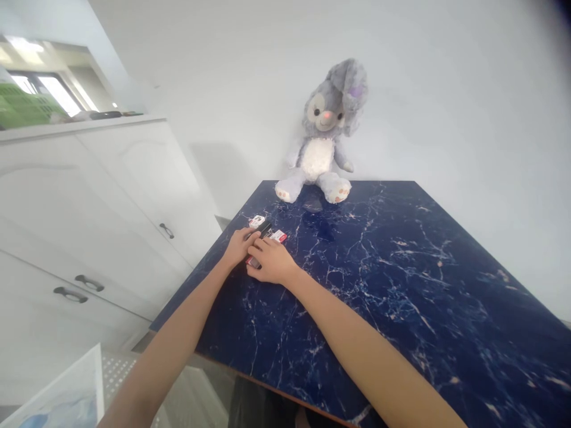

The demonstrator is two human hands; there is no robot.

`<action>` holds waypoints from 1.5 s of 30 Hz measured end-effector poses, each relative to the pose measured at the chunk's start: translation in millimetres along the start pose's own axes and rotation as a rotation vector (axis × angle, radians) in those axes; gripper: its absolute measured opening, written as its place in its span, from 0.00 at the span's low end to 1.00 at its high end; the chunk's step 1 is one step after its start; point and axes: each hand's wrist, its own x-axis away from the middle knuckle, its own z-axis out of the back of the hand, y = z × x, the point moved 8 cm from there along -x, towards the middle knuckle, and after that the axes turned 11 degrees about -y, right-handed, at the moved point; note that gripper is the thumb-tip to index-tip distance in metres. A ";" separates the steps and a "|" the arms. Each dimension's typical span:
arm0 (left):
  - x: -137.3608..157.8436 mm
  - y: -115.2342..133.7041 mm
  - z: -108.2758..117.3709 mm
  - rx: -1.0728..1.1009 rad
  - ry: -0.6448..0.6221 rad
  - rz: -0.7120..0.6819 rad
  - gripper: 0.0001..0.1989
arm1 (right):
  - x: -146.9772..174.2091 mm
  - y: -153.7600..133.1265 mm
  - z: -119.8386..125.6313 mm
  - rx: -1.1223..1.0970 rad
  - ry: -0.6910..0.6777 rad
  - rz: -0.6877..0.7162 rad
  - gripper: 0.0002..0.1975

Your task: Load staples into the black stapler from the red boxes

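Head cam: I've got a dark blue marble-look tbl (392, 279), pale wall (446, 119) behind, white cabinets (44, 196) w/ dk handles (166, 230) to the L, green basket (27, 106) on top. Grey plush bunny (318, 158) sits at tbl's far edge. Small red/white pkgs (279, 236) + blk item (264, 228) nr L edge; my L hand (241, 242) & R hand (273, 261) bent over them, can't tell if either's gripping.

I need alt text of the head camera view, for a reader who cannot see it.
A person's left hand and right hand are close together over small white, black and red items on a blue marbled table. A gray plush toy sits at its far edge before a pale wall, with white cabinets to the left.
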 end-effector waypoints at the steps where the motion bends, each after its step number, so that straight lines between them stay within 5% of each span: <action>1: 0.4 -0.3 0.4 -0.023 0.012 0.008 0.19 | -0.3 3.5 -2.6 -0.008 -0.014 -0.032 0.15; 11: 0.9 2.2 4.0 -0.070 0.100 -0.119 0.20 | 5.7 34.8 11.5 -0.082 0.142 -0.328 0.14; 17: -18.9 -3.5 -13.0 -0.057 -0.153 -0.139 0.21 | 10.6 56.1 4.8 -0.034 0.093 -0.521 0.11; 22: -24.9 -10.5 -10.2 0.025 -0.192 -0.094 0.22 | 13.1 56.2 5.3 -0.045 0.081 -0.548 0.12; 28: -50.1 -10.9 -12.9 -0.010 -0.370 -0.075 0.39 | 25.1 69.8 20.6 -0.133 0.268 -0.650 0.13; 32: -61.5 7.9 -23.5 0.097 -0.449 -0.199 0.37 | 38.2 96.2 24.7 -0.256 0.466 -0.773 0.15; 37: -34.3 41.5 -47.4 0.063 -0.526 -0.347 0.37 | 55.9 117.6 24.6 -0.442 0.658 -0.905 0.17; 40: -10.8 63.1 -55.7 0.025 -0.512 -0.358 0.33 | 72.4 126.6 25.6 -0.620 0.522 -0.950 0.20; 45: 16.0 117.1 -79.9 0.032 -0.594 -0.450 0.26 | 129.3 120.2 51.8 -0.786 0.092 -0.604 0.15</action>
